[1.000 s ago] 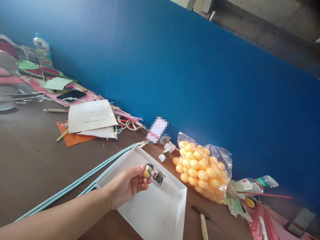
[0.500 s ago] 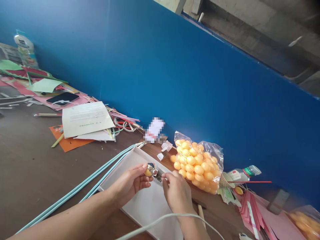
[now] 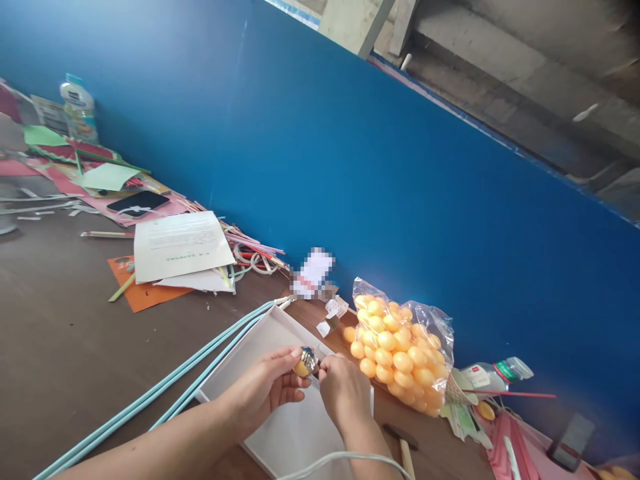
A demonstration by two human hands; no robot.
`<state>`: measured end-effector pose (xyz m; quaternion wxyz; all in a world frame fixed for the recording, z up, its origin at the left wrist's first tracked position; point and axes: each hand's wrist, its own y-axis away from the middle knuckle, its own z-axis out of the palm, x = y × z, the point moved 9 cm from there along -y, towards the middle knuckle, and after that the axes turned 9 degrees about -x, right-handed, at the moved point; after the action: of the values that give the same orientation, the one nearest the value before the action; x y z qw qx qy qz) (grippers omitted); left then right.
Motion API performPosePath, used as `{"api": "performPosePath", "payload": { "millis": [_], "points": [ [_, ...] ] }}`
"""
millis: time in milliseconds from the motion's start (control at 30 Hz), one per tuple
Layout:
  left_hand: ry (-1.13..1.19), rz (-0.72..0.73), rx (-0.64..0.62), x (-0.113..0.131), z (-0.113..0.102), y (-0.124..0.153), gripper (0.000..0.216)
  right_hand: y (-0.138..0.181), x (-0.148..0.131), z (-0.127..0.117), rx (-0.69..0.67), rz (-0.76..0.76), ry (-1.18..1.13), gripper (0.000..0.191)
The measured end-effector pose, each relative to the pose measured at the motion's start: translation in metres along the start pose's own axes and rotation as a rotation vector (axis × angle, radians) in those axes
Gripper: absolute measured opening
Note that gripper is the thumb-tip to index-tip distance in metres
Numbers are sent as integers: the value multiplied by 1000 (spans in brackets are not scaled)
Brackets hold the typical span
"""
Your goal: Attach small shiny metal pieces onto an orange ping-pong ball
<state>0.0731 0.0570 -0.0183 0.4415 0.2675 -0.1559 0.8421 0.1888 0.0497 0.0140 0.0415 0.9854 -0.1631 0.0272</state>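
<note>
My left hand [image 3: 265, 387] pinches a small orange ball with a shiny metallic cap [image 3: 305, 363] over a white tray [image 3: 280, 440]. My right hand [image 3: 344, 390] is closed with its fingertips against the ball's right side; whatever it pinches is too small to make out. A small box of dark bits lies in the tray, mostly hidden behind the hands. A clear plastic bag of orange balls [image 3: 400, 347] lies just right of the tray against the blue wall [image 3: 350, 167].
Light blue cords [image 3: 165, 393] run from the tray's far corner to the lower left. Papers [image 3: 180, 245], coloured sheets, straws and a phone [image 3: 137, 201] clutter the far left. A hammer [image 3: 406, 450], a plastic bottle [image 3: 495, 373] and pink paper lie at right. A white cable [image 3: 345, 460] crosses my right wrist.
A second ago only my left hand held the ball. My right hand came in from the right and now touches the ball's side. The view shifted slightly.
</note>
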Motion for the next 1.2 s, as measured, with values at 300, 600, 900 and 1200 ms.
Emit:
{"api": "performPosePath", "payload": {
  "millis": [300, 600, 900, 1200],
  "points": [
    [-3, -15, 53, -3, -8, -1, 22, 13, 14, -8, 48, -15, -163, 18],
    [27, -23, 89, -3, -11, -2, 24, 36, 18, -4, 50, -58, -955, 19],
    [71, -8, 27, 1, -2, -2, 26, 64, -1, 11, 76, -35, -1744, 21],
    [16, -22, 27, -3, -6, 1, 40, 65, -7, 28, 58, -43, -1845, 24]
  ]
}}
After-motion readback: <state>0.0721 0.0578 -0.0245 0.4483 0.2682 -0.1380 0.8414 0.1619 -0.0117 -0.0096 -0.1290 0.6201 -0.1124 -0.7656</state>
